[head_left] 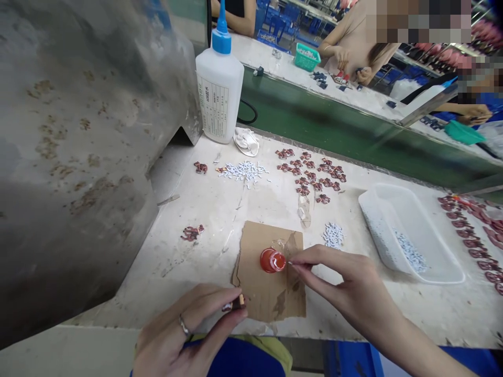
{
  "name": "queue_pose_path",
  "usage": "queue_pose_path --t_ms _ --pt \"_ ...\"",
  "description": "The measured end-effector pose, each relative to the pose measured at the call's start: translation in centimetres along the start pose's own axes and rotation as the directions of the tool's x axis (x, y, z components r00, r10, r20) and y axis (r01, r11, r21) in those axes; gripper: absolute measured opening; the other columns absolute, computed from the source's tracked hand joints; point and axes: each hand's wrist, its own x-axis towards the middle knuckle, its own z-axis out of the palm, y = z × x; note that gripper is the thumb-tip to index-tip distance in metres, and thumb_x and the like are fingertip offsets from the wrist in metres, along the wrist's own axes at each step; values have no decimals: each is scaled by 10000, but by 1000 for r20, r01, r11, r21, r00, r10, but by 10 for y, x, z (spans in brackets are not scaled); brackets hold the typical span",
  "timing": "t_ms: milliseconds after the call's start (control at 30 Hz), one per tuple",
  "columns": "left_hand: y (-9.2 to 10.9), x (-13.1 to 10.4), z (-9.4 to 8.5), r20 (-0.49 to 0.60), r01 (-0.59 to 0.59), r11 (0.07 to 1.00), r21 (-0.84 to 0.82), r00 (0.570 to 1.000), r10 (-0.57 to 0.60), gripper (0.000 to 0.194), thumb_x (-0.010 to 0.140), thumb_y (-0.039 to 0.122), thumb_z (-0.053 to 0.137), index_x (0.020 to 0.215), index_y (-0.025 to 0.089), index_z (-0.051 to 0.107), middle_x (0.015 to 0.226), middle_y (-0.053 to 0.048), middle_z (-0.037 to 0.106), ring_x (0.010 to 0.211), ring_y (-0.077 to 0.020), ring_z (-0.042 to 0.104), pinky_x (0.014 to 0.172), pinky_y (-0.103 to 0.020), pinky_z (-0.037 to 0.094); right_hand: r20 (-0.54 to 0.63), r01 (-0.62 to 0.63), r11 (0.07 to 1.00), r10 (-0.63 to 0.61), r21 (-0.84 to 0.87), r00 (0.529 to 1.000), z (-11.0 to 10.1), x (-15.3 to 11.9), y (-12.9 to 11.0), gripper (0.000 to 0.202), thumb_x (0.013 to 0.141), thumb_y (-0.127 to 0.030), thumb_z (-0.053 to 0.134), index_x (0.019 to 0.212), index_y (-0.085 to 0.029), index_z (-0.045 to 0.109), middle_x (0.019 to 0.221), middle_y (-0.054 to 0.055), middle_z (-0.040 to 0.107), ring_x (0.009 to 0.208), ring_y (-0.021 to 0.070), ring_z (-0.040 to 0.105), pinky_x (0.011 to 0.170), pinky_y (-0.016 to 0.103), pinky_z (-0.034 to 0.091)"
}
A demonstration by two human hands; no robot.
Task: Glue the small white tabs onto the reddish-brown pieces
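While a worker sits at a pale bench (220, 209), the left hand (188, 330) pinches a small brown piece (236, 302) between thumb and fingertips, holding it low at the near edge, just beside a torn cardboard scrap (271, 283). The right hand (346, 285) reaches in with thumb and forefinger drawn narrow; they seem to hold something very small at their tips, too tiny to tell, poised right at a red cap (272, 260) of what looks like glue. The cap stands on the cardboard, which seems placed to keep drips off the bench, and its stained patches fit that reading. Supplies lie within arm's reach: a pile of white bits (244, 170) and a smaller heap (333, 234), a spread of dark red pieces (312, 173) laid out flat and apart, perhaps so they do not stick together, and a white tray (412, 204) with more white bits to the right. A tall glue bottle (219, 89) with a blue nozzle stands at the back, upright and clear of the hands. Beyond a green belt (353, 131), other people work at their own stations.
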Motion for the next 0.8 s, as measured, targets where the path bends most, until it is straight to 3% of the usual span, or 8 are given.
queue_pose_path --t_ms 300,600,800 --pt "-2 5 -2 13 -111 994 -4 994 111 282 917 108 682 1140 280 653 1030 117 746 902 7 724 909 -33 539 -16 148 987 -149 -62 989 2 7 -2 183 938 -51 655 1001 -188 760 953 38 757 852 111 723 760 179 580" --pt "1 6 2 47 -72 997 -26 996 73 224 929 159 682 1103 297 651 991 144 763 854 29 734 902 19 514 -15 160 985 -161 -59 987 2 2 2 197 926 -33 658 1005 -186 752 972 45 759 863 121 728 749 201 584" --pt "5 6 12 23 -76 995 -66 997 78 258 901 167 730 1110 300 660 1023 138 777 896 12 749 932 -4 531 -127 84 986 -66 141 990 4 -1 -14 219 891 -35 687 975 -235 720 915 -10 758 844 103 732 738 188 592"
